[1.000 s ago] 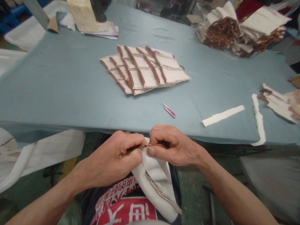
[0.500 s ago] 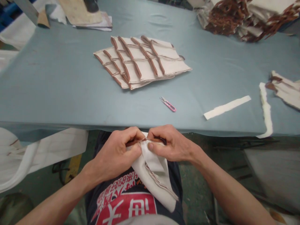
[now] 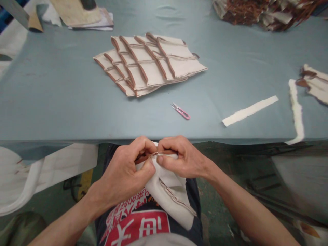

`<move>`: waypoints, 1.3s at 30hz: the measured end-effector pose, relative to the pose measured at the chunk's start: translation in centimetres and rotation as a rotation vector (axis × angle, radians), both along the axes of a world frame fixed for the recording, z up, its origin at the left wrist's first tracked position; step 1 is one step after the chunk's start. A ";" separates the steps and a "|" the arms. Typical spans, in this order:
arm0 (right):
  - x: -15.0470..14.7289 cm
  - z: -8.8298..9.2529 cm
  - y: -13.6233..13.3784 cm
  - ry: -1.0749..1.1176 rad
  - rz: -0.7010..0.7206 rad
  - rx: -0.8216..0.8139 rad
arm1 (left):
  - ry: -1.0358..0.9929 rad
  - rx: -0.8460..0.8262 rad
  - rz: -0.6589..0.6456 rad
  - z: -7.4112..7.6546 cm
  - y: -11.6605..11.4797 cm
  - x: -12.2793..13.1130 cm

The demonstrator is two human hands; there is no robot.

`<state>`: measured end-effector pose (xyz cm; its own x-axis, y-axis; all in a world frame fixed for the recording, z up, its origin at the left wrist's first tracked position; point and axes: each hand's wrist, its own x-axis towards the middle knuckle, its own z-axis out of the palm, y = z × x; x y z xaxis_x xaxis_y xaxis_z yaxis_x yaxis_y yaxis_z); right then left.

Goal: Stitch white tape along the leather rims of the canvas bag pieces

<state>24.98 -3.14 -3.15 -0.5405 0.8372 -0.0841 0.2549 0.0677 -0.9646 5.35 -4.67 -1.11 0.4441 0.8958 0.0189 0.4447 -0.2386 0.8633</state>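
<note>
Over my lap, just off the table's front edge, I hold a white cloth pouch (image 3: 169,200) with brown trim along its top. My left hand (image 3: 130,167) pinches the trimmed edge from the left, thumb on the near side. My right hand (image 3: 179,153) pinches the same edge close beside it, with thumb and curled fingers. Both fingertips nearly meet at the seam, and part of the trim is hidden behind the fingers. The pouch's lower end hangs down toward the right over a dark printed apron (image 3: 138,225).
Several overlapping cream cloth pieces with brown edges (image 3: 151,65) lie on the blue-green table (image 3: 64,112). Pink thread snips (image 3: 180,111) rest nearer me. Right of them are a white strip (image 3: 249,111), a frayed strip (image 3: 296,112) and another trimmed cloth piece (image 3: 317,83). A brown-and-cream bundle (image 3: 256,13) sits behind.
My view has shifted slightly, so the things on the table sit a little differently in the picture. Both hands keep their pinch on the pouch's edge, with only a slight shift.
</note>
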 end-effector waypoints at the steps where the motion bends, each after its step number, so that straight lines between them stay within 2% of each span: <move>1: -0.1 -0.1 0.0 0.007 -0.015 -0.020 | 0.002 0.028 -0.003 0.0 0.0 0.1; 6: -0.4 -0.8 -0.2 0.032 -0.102 -0.127 | 0.064 0.276 -0.004 -0.8 0.1 0.3; 8: -0.6 -0.9 -0.4 0.062 -0.143 -0.154 | 0.093 0.407 -0.015 -1.5 0.0 0.2; 11: -1.1 -0.8 -0.9 0.165 -0.190 -0.284 | 0.072 0.548 -0.053 -2.8 0.0 -0.2; 17: -1.7 -0.9 -2.0 0.336 -0.204 -0.552 | -0.068 0.714 -0.167 -4.5 0.9 -1.0; 21: -1.7 -1.7 -2.2 0.454 -0.212 -0.611 | -0.092 0.790 -0.221 -5.0 1.6 -1.1; 24: -1.6 -1.6 -1.8 0.403 -0.215 -0.595 | -0.082 0.802 -0.235 -5.3 1.8 -1.1; 27: -1.5 -0.5 -1.2 0.251 -0.162 -0.584 | -0.102 0.765 -0.217 -5.4 1.4 -1.2; 30: -1.3 1.3 -0.8 0.112 -0.101 -0.532 | -0.145 0.647 -0.180 -4.7 0.8 -1.4; 32: -1.2 2.3 -0.7 0.031 -0.076 -0.440 | -0.155 0.559 -0.168 -3.8 0.5 -1.6; 36: -0.9 2.9 -0.4 -0.059 -0.018 -0.017 | -0.108 0.337 -0.158 -1.7 0.3 -2.2; 39: -1.0 2.6 -0.3 -0.051 0.018 0.245 | -0.049 0.199 -0.194 -1.0 0.6 -2.4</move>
